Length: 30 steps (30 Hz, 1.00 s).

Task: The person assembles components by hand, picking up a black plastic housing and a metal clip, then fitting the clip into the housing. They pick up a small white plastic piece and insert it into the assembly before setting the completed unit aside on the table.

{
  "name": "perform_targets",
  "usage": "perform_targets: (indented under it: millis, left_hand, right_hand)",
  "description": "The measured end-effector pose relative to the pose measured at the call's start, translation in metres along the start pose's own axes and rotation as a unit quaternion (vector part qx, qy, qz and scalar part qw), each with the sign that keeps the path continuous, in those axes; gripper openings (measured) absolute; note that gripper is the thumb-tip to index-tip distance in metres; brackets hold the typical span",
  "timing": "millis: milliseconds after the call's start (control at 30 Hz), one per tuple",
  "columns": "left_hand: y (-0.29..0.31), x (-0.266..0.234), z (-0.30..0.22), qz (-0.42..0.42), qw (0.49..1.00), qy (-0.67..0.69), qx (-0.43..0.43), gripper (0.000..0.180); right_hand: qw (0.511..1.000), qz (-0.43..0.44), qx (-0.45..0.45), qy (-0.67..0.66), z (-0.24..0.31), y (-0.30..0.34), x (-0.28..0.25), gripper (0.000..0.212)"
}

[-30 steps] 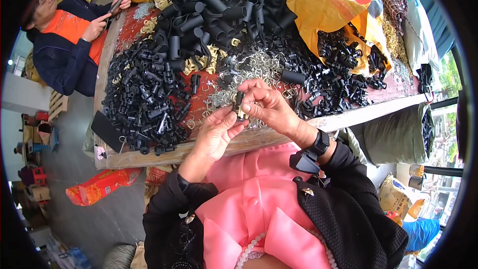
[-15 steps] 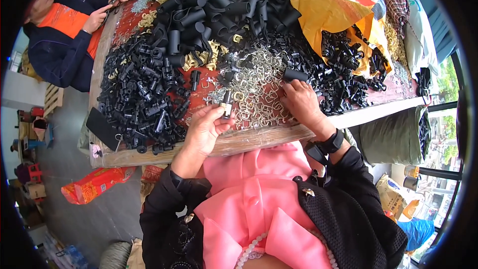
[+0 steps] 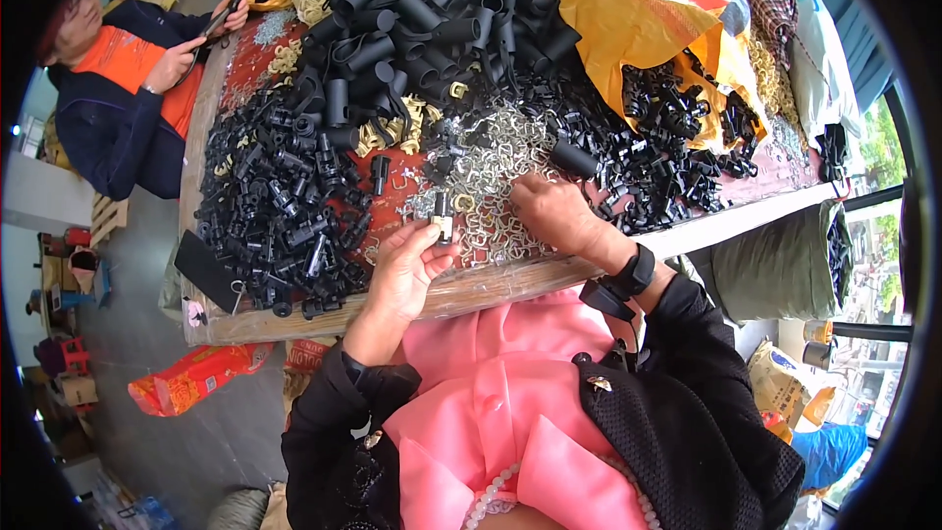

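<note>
My left hand is closed in a pinch at the table's front edge. It holds a small black tubular part upright, with a pale gold piece on its side. My right hand is curled, fingertips down in a heap of bent silver wire clips. Whatever those fingers grip is too small to make out. Just beyond the right hand lies a black plastic tube. Another slim black part stands beside the clips, and a gold-coloured ring lies between my hands.
Small black fittings are heaped on the left. Larger black tubes pile up at the back, with cream clips before them. A yellow sack spills black parts on the right. A co-worker stands at the far left, holding a dark object.
My right hand has moved left and a little down, away from the black tube and into the clips. The left hand still pinches the black tubular part, and the view has shifted slightly.
</note>
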State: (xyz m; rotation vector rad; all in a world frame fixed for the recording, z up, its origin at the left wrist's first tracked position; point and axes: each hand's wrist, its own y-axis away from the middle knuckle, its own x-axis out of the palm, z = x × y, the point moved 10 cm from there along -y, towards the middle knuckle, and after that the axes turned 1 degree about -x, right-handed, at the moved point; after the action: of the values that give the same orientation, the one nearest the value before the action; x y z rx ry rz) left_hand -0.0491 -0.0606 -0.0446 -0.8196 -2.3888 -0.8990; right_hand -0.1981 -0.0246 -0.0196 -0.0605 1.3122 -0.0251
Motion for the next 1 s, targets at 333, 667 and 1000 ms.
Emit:
perform_targets:
  millis: [333,667,1000]
  left_hand:
    - [0.001,-0.004,0.003,-0.001,0.999,0.035,-0.003,0.019]
    - [0.003,-0.005,0.002,-0.016,1.000,0.023,-0.001,0.020]
    - [-0.002,0.026,0.004,0.037,0.999,0.021,-0.010,0.019]
  right_hand:
    - [0.975,-0.189,0.051,0.102,-0.063,-0.023,-0.076,0.008]
    - [0.972,-0.154,0.084,-0.156,-0.101,-0.016,-0.044,0.010]
    - [0.649,-0.019,0.103,-0.754,-0.022,0.001,-0.026,0.011]
